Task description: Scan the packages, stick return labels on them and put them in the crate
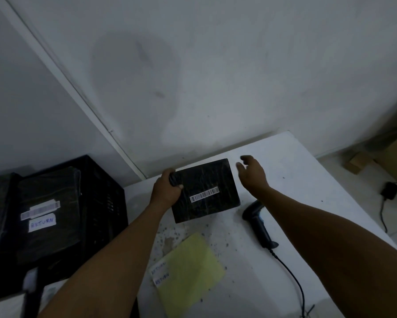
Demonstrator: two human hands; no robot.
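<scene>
On the white worktop point(296, 187) I count one black package point(206, 190) with one barcode strip on its top face, one handheld scanner point(258, 222) with its cable trailing toward the near edge, and one yellow sheet point(190, 274) carrying two white "RETURN" labels point(160, 273) along its left side. Off the worktop's left edge stands one black crate point(101, 203); one wrapped package point(48, 216) in it shows a barcode strip and a "RETURN" label, and a second dark bundle lies left of that, too blurred to read.

My left hand point(166, 191) holds the black package by its far-left corner, grip clamped, thumb on top, fingers curled around the edge; the package sits near the worktop's far edge, whether lifted or resting I cannot tell. My right hand point(252, 174) hovers just beside the package's right edge, grip apart, fingers loosely bent, touching nothing. Scanner lies near the right forearm.
</scene>
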